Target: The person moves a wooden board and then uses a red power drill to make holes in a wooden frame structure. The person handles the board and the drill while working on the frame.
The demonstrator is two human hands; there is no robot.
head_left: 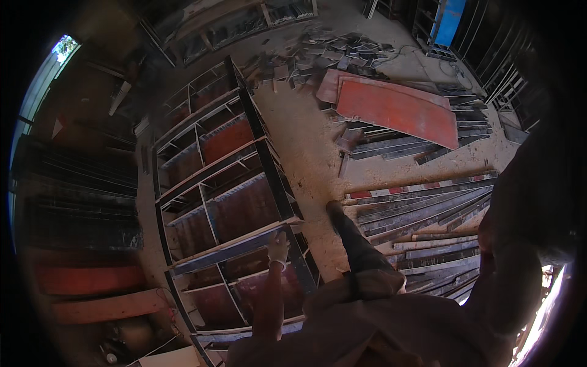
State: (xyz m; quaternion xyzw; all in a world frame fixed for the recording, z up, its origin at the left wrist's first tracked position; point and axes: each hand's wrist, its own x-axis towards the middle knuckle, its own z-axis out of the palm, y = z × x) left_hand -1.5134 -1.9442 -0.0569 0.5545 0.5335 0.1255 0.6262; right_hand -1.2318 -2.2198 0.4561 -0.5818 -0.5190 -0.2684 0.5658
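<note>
My left hand [278, 248], in a pale glove, is at the right part of a long dark board [226, 252] with a light edge. Its fingers look closed on the board's near side. The board lies across a large rack-like frame [251, 116] of dark rails and thin light crosspieces. Reddish-brown panels [241, 208] show inside the frame's openings. My right arm seems to be the dark shape along the right side; the right hand itself does not show.
Red sheets [397, 113] lie on stacked dark strips at the right. Long planks [422, 208] are spread beyond my foot [334, 208]. Broken scraps [336, 52] are heaped at the back. Dark boards [79, 208] and red panels [92, 279] are stacked at the left.
</note>
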